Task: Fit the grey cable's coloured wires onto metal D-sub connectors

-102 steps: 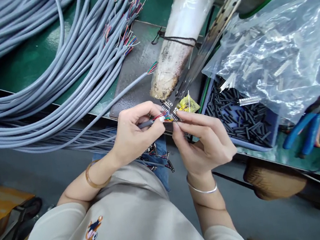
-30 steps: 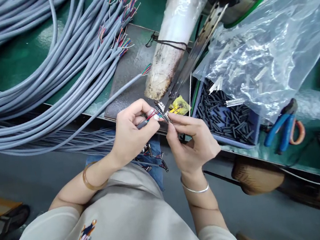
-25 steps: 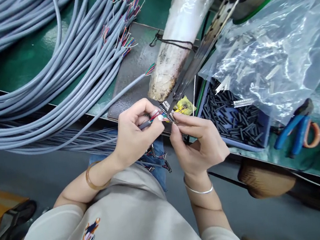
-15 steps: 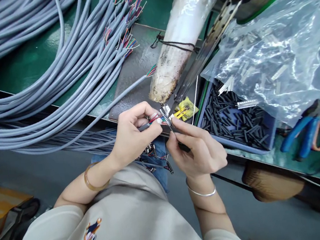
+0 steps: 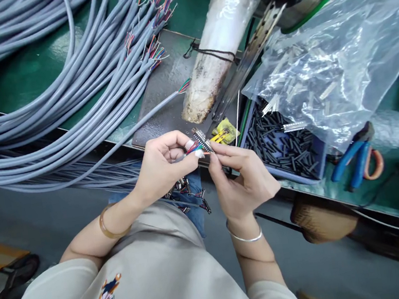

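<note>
My left hand point(image 5: 164, 161) is closed on the stripped end of a grey cable, with its thin coloured wires point(image 5: 195, 147) fanning out past the fingertips. A small metal multi-pin connector point(image 5: 201, 139) lies slantwise at the wire tips. My right hand point(image 5: 239, 173) pinches the lower end of this connector between thumb and forefinger. Whether the wires are fixed to its pins is too small to tell. Just beyond the connector are the tip of a wrapped white tube point(image 5: 208, 75), a dark metal bar point(image 5: 231, 86) and a yellow sponge point(image 5: 232, 126).
Long grey cables point(image 5: 105, 103) with bared wire ends cover the left bench. To the right, a blue bin point(image 5: 311, 179) holds short black tubes beneath a clear plastic bag point(image 5: 348, 51) of metal parts. Blue-handled pliers point(image 5: 355, 163) lie beside it. Finished-looking connectors point(image 5: 190, 190) hang by my lap.
The connector has turned in my fingers and now sits clear of the bar's tip. My right hand has shifted its hold slightly. The whole view has moved a little.
</note>
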`<state>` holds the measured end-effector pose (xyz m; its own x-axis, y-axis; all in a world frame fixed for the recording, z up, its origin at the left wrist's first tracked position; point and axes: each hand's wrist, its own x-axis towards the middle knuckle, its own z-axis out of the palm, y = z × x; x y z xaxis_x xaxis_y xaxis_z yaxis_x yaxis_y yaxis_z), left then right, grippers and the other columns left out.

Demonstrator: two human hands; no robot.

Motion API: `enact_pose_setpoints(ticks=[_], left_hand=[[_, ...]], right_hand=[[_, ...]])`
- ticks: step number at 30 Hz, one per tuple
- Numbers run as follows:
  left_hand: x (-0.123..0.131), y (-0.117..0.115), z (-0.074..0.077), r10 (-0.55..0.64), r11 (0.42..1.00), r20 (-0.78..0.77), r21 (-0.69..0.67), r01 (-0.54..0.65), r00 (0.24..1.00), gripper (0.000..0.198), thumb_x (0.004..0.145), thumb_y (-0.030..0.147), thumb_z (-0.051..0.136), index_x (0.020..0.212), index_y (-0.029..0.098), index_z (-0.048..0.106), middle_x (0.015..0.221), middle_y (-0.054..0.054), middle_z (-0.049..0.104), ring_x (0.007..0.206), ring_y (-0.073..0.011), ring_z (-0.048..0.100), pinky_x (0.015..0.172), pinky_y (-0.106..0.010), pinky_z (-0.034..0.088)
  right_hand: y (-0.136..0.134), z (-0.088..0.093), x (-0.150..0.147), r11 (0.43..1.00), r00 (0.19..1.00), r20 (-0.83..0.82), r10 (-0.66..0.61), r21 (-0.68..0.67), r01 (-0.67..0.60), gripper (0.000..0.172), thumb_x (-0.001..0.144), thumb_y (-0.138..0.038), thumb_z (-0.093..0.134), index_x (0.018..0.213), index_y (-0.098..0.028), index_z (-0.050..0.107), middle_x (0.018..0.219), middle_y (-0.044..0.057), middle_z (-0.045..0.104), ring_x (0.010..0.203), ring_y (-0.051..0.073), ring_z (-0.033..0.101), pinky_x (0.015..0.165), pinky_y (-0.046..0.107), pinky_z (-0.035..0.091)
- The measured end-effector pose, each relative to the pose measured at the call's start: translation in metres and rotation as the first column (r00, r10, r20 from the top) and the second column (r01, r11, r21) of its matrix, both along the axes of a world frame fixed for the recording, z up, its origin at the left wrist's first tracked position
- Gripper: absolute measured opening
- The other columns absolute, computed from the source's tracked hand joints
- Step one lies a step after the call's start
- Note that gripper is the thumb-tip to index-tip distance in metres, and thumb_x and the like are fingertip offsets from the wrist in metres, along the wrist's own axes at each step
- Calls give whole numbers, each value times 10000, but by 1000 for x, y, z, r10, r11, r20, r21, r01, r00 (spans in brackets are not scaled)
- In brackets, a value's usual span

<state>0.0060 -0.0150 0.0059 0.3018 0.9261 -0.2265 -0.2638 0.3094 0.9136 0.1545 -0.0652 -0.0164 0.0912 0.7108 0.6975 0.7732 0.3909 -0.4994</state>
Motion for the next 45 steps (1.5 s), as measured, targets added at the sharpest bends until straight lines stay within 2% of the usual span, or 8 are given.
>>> enact_pose_setpoints(ticks=[5, 13, 22, 29, 36, 45], left_hand=[[4, 0, -1, 70, 997, -27, 33, -69, 997, 188, 679, 138, 774, 687, 153, 587, 523, 85, 492, 392, -3, 364, 364, -135, 267], [9, 0, -2, 171, 979, -95, 125, -158, 981, 114, 680, 126, 711, 688, 154, 601, 636, 41, 552, 518, -26, 403, 441, -148, 309], [8, 3, -2, 177, 973, -140, 172, -152, 974, 114, 681, 139, 712, 683, 162, 601, 640, 29, 545, 573, -50, 455, 485, -152, 360], [7, 5, 2, 182, 970, -139, 187, -154, 973, 130, 687, 134, 717, 692, 167, 592, 650, 30, 546, 575, -50, 462, 492, -152, 374], [5, 4, 2, 146, 976, -147, 180, -118, 978, 141, 687, 125, 718, 674, 163, 582, 655, 26, 546, 596, -57, 469, 508, -157, 389], [6, 2, 0, 153, 982, -146, 137, -133, 977, 184, 694, 167, 785, 690, 168, 600, 664, 17, 565, 606, -68, 517, 505, -159, 403]], right_hand=[[1, 0, -2, 1000, 997, 81, -14, 20, 13, 198, 830, -58, 762, 901, -210, 656, 995, 24, 819, 837, 129, 785, 767, 218, 628], [4, -1, 0, 999, 994, 107, 14, 39, -18, 203, 838, -59, 747, 918, -222, 656, 1042, 24, 817, 872, 147, 792, 789, 241, 647], [9, -2, 3, 998, 994, 100, 39, 43, -43, 191, 827, -78, 768, 879, -215, 645, 1058, 42, 810, 874, 156, 788, 780, 256, 652], [9, 5, 2, 998, 993, 111, 47, 32, -50, 192, 825, -67, 771, 907, -204, 665, 1085, 53, 806, 901, 157, 784, 816, 260, 643], [6, 1, 1, 998, 986, 167, 17, 52, -26, 184, 849, -109, 759, 854, -217, 611, 1059, 47, 809, 834, 134, 776, 737, 230, 628], [9, 4, 2, 999, 999, 20, 33, -18, -33, 183, 850, -105, 763, 853, -224, 624, 976, 5, 806, 831, 154, 774, 743, 293, 630]])
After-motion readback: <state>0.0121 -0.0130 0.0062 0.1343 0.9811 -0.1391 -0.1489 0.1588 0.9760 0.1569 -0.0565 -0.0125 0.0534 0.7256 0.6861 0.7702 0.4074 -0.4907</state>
